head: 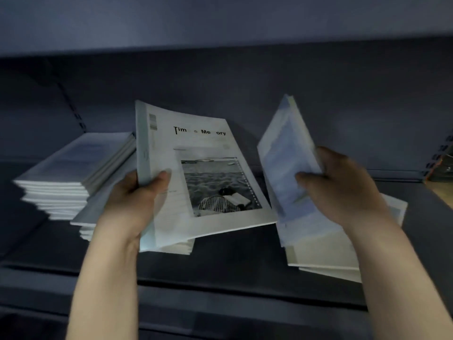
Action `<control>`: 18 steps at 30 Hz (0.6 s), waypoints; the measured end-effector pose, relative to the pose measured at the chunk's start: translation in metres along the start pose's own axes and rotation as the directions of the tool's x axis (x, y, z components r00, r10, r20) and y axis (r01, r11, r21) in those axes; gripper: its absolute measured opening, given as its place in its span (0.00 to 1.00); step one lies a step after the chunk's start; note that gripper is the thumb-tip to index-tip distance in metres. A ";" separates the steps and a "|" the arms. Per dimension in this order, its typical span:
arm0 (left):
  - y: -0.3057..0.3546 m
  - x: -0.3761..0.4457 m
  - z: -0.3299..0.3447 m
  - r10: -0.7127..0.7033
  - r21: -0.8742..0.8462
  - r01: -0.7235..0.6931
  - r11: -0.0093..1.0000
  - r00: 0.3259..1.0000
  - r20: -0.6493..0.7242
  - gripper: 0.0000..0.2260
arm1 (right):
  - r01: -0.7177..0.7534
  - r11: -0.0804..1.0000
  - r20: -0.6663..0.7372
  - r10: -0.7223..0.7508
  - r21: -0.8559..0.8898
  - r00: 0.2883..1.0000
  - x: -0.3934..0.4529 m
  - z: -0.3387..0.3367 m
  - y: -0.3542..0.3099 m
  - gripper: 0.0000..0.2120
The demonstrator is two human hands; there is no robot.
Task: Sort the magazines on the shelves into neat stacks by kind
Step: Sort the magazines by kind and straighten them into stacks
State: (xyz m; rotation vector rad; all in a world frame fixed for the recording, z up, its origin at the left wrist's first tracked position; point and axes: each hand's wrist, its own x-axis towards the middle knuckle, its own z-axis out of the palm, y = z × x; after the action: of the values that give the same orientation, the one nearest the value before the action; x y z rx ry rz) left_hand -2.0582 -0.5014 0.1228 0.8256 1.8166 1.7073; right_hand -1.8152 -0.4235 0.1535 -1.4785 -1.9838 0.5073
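Two magazines aloft: beach-photo magazine (196,173) pinched in left hand (137,197), blurred blue magazine (284,168) gripped in right hand (343,187).

Dim shelving bay in front of me, not much else

I'm seeing the grey back panel (343,99), a slotted upright (76,114) at the left, the underside of the shelf above (220,18), and something orange-edged (438,168) far right, too blurred to name

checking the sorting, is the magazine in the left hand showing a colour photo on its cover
No, the magazine gripped by the left hand shows a black-and-white beach photo.
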 end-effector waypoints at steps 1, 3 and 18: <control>-0.001 0.007 -0.012 0.006 0.011 -0.006 1.000 1.000 -0.004 0.11 | 0.012 1.000 -0.001 -0.012 -0.019 1.000 0.001 0.006 -0.009 0.07; -0.003 0.019 -0.033 0.006 0.024 -0.006 1.000 1.000 -0.003 0.11 | 0.035 0.998 0.000 -0.035 -0.047 0.999 0.001 0.020 -0.027 0.05; -0.018 0.104 -0.106 -0.027 0.507 -0.095 0.857 0.973 0.227 0.09 | 0.052 0.975 -0.096 -0.074 -0.217 0.993 -0.003 0.082 -0.118 0.05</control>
State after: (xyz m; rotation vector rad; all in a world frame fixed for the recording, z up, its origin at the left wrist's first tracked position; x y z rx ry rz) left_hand -2.2076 -0.4987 0.1173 1.2187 2.1301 1.0824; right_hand -1.9538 -0.4583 0.1651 -1.5297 -2.0460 0.1893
